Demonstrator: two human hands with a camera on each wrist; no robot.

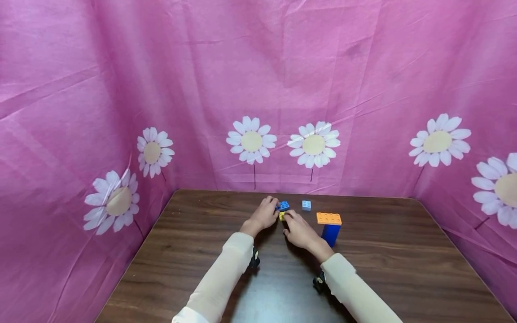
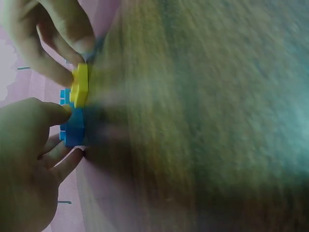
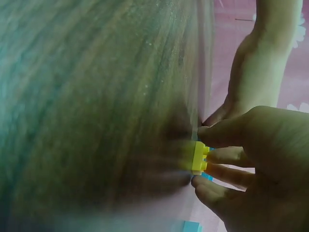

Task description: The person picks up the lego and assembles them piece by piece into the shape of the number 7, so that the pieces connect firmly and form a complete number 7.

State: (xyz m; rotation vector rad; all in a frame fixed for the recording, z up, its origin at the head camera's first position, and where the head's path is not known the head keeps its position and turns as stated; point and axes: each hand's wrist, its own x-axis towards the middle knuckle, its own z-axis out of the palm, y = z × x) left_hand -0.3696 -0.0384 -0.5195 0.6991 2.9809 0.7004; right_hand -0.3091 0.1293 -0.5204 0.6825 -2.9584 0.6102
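Near the table's far edge, the left hand (image 1: 265,212) grips a blue toy brick (image 1: 284,206), its thumb on the studded side in the left wrist view. Close by on the right, the right hand (image 1: 300,231) holds a small yellow toy brick (image 1: 281,216). In the right wrist view the yellow brick (image 3: 198,157) sits between the thumb and fingers of the right hand (image 3: 263,159). The yellow brick lies right up against the blue brick (image 2: 75,129) in the left wrist view; whether they are joined I cannot tell. Fingers partly cover both bricks.
A light blue brick (image 1: 306,205) lies to the right of the hands. Beside the right forearm stands a tall blue block (image 1: 330,235) topped by an orange brick (image 1: 329,218). Pink flowered cloth (image 1: 282,89) hangs round the brown wooden table (image 1: 404,269).
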